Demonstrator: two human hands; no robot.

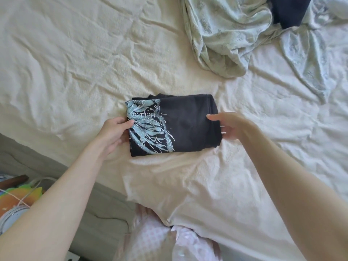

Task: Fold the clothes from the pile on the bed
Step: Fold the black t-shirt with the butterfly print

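A black T-shirt [186,125] with a pale blue butterfly print lies folded into a compact rectangle in the middle of the cream bed sheet [75,63]. My left hand [113,132] grips its left edge, thumb on the print and fingers under the fabric. At the right edge, my right hand [228,124] holds the fold with the thumb on top and the fingers beneath. A crumpled pale green patterned garment [226,38] lies at the far right of the bed, with a dark navy piece [290,12] showing behind it.
The bed's near edge runs diagonally at lower left, with a grey mattress side [105,204]. Colourful items and a white cable [20,194] sit on the floor at far left. Pink patterned clothing [160,238] shows at the bottom centre.
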